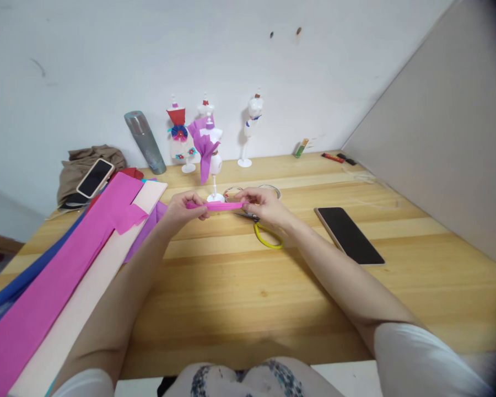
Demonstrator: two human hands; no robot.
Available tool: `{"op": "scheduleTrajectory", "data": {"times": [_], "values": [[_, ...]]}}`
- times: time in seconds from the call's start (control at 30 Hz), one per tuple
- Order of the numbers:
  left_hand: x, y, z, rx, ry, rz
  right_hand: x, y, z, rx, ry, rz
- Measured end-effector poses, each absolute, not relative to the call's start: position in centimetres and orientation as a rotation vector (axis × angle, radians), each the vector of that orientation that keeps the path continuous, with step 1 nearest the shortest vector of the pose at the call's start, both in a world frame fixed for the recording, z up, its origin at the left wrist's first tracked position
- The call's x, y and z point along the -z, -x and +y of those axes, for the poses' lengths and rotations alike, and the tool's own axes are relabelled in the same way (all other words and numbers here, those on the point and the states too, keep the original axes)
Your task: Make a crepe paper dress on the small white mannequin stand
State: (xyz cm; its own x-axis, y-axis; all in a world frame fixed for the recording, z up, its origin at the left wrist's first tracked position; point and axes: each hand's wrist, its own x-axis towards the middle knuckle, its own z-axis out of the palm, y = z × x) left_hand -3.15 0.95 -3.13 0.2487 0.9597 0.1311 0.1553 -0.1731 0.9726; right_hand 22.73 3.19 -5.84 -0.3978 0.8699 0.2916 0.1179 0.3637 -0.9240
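A narrow folded strip of pink crepe paper [225, 206] is stretched level between my two hands, above the table. My left hand [189, 208] pinches its left end, and my right hand [262, 205] pinches the right end. Just behind the strip stands a small white mannequin [215, 164] dressed with purple crepe paper [206, 149]. Scissors with yellow handles [268, 237] lie under and beside my right hand, their blades partly hidden by it. Rolls of tape [273, 190] rest behind my hands, partly covered.
Long sheets of pink [66, 270] and cream [95, 281] crepe paper lie at the left. Other dressed mannequins [177, 132] stand along the wall beside a grey flask [145, 142]. A tablet or large phone [349, 235] lies at right; another phone [95, 178] rests at far left.
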Motion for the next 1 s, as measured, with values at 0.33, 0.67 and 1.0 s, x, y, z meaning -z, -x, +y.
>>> {"op": "scheduleTrajectory", "data": {"times": [0.33,0.67,1.0], "values": [[2.5,2.2,0.0,-0.972,-1.762,1.123,5.0,-22.3,2.0,-0.717,0.792,-2.292],[1.9,1.5,-0.8,-0.928,-1.954,1.194,4.0,-20.9,0.5,-0.659,0.93,-2.279],[2.1,1.9,-0.4,-0.975,-1.756,1.092,4.1,-21.1,0.6,-0.784,0.969,-2.127]]}}
